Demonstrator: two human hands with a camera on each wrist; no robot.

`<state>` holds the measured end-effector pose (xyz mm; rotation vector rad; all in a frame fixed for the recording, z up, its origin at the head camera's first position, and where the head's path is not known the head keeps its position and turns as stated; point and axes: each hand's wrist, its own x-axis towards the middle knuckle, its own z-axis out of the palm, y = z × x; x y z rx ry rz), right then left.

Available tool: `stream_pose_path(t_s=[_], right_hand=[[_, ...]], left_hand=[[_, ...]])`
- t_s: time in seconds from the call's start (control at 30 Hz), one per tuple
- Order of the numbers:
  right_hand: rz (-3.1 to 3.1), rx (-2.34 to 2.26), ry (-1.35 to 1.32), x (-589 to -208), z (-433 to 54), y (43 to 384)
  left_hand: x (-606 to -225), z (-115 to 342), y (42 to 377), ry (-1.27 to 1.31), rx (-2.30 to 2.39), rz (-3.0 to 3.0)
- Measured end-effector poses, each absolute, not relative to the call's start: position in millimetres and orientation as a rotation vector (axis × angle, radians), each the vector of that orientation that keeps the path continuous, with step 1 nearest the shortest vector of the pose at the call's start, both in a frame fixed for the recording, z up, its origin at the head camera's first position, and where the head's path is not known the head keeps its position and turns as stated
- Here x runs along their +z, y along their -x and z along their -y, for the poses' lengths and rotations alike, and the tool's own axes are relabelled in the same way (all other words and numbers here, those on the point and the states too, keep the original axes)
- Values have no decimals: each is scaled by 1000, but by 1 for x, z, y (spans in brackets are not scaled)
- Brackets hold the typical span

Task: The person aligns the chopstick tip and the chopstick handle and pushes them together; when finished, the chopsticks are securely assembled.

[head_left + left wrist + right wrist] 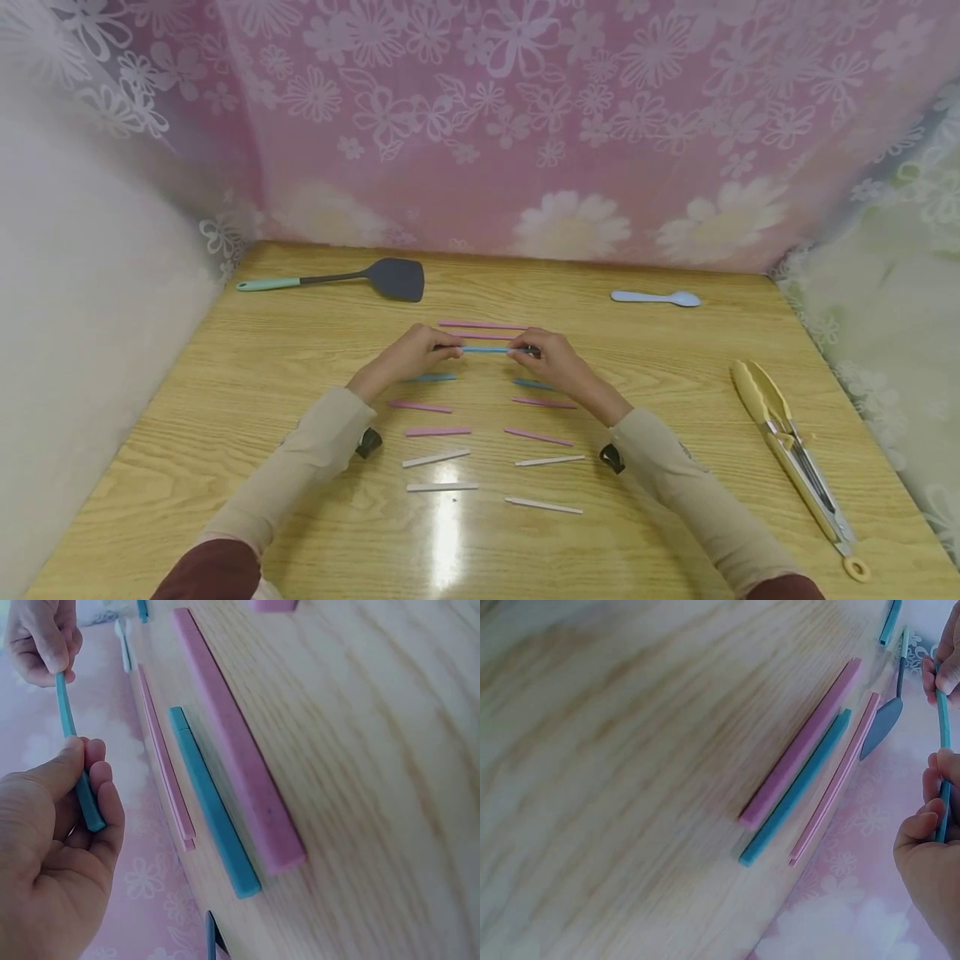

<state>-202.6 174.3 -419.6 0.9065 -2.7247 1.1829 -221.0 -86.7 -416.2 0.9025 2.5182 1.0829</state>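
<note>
A blue chopstick (485, 349) is held level between both hands, near the far middle of the table. My left hand (414, 352) pinches its left end with thumb and fingers, while my right hand (553, 357) grips the right end. In the left wrist view the fingers curl round the blue stick (66, 709). Just beyond the hands lie two long pink chopsticks (480, 324), side by side. Below the hands are short blue pieces (437, 377), one on each side, partly covered by the hands.
Nearer me, short pink pieces (438, 432) and white pieces (442, 487) lie in two columns. A spatula (395, 279) with a green handle rests back left, a pale blue spoon (652, 297) back right. Yellow-tipped tongs (798, 467) lie at the right. A pink flowered curtain (465, 167) backs the table.
</note>
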Motion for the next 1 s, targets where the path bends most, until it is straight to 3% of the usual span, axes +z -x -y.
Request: stream_pose_path(t_s=[1.0], right_hand=[[2857,1107,-797,-420,-194,210]], left_hand=[[-426,86,232,-822,1019,-2567]])
